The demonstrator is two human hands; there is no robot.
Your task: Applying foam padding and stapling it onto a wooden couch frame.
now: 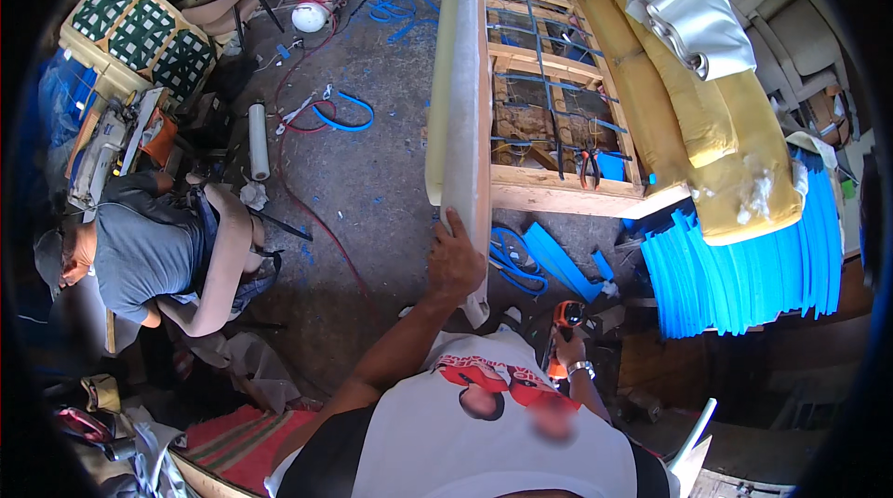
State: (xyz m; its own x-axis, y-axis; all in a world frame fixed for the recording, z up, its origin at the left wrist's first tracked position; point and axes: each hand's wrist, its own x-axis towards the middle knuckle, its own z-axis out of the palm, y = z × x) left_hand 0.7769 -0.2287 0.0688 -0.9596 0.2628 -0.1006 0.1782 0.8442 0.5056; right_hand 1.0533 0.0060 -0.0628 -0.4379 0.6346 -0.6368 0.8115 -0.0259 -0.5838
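Left grip: the left hand (454, 261) is clamped on the lower end of the pale grey padded panel edge (468, 98) of the upturned wooden sofa frame (549, 98), fingers wrapped over its rim.
Right grip: the right hand (567, 349) is closed round an orange-and-black hand tool (565, 323), held low by the person's chest, apart from the frame.
Step in hand: steadying the frame's padded edge, tool ready; by my judgement the fastening has not yet begun here.
Next move: it calls for bringing the tool up to the edge while the left hand keeps the panel taut and clear of the tool's nose.
Frame: stands on its side just ahead, blue webbing straps (544, 79) crossing its slats, yellow foam cushion (688, 107) draped along its far side.
Surface: bare grey concrete floor (372, 172), strewn with blue strap offcuts (549, 261) and a red hose (307, 182).
Room: cluttered workshop; another person in a grey shirt (139, 256) bends over work at the left; stacked blue plastic strips (744, 265) at the right.
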